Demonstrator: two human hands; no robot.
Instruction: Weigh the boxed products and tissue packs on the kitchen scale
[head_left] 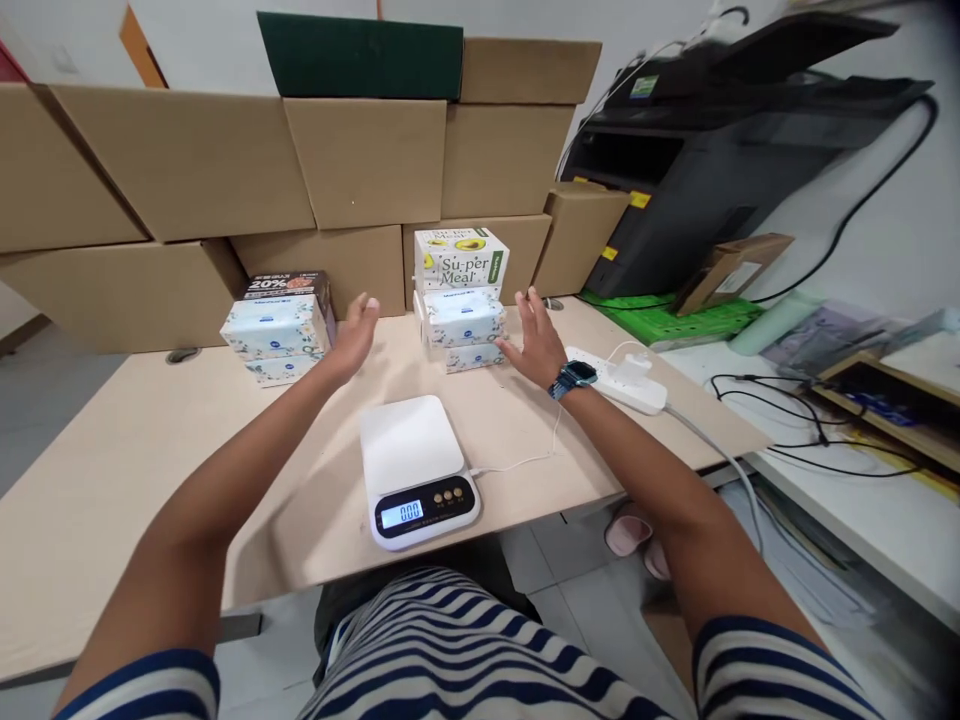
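On the light wooden table, a white digital scale [414, 445] shows 000 on its lit display, and its plate is bare. Two white tissue packs with a floral print [465, 320] are stacked behind it, in front of a white "Su-per Meal" box [463, 258]. My right hand [537, 342], with a watch on the wrist, is beside that stack, fingers apart; I cannot tell whether the thumb touches the packs. Another stack of tissue packs [271, 328] is at the left, with a dark box [292, 285] behind it. Near its right side is my left hand [355, 338], holding nothing, fingers extended.
Cardboard boxes [367, 165] form a wall along the back. A white power strip [619, 382] lies at the right, with a thin cable running to the scale. Beyond it are a large black printer [712, 150] and a white side table [757, 400] with loose cables.
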